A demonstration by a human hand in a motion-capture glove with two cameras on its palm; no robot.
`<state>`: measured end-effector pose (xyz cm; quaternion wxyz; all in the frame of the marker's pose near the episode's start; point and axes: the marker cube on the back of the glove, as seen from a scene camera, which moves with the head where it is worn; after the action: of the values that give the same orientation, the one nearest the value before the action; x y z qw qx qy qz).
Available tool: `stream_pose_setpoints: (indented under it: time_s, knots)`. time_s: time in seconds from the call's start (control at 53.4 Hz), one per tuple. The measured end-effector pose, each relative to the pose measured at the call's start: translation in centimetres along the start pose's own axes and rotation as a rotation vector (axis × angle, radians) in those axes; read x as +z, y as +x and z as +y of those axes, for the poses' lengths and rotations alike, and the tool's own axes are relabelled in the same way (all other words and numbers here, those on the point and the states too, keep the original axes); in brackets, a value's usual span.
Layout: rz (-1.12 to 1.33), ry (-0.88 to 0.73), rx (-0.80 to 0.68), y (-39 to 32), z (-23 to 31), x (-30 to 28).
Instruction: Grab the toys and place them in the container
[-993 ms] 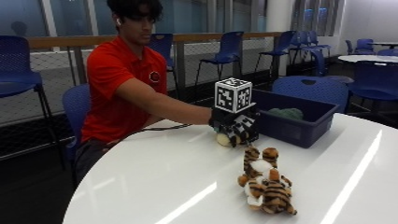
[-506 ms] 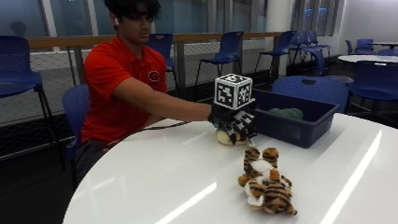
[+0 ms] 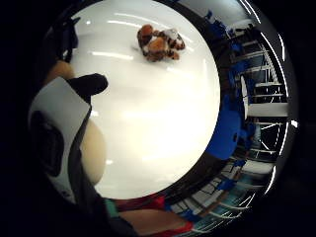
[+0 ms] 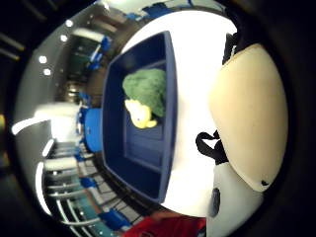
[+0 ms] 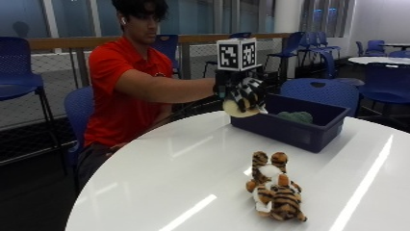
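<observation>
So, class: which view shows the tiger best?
The outside view: the tiger lies whole on the table, stripes clear. The little finger side palm view shows it small and far off on the table. The thumb side view misses it.

A tiger toy (image 5: 274,190) lies on the table (image 5: 166,192), before the container (image 5: 301,126).

Toys and container, one toy held aloft
A black-and-white striped cream plush (image 5: 243,102) is gripped by the right hand (image 5: 236,89); below-beside it stands the blue container (image 5: 288,131) holding a green plush (image 5: 295,116); a tiger plush (image 5: 274,192) lies well apart
</observation>
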<state>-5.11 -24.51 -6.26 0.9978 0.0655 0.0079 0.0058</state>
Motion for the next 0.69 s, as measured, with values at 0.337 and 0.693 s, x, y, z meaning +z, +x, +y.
stream_pose_setpoints:
  time_s: [0.337,0.693]
  knots:
    - [0.020,0.024,-0.060,-5.9,-2.4,-6.6]
    - [-0.004,0.067,-0.174,-15.8,-3.0,-10.4]
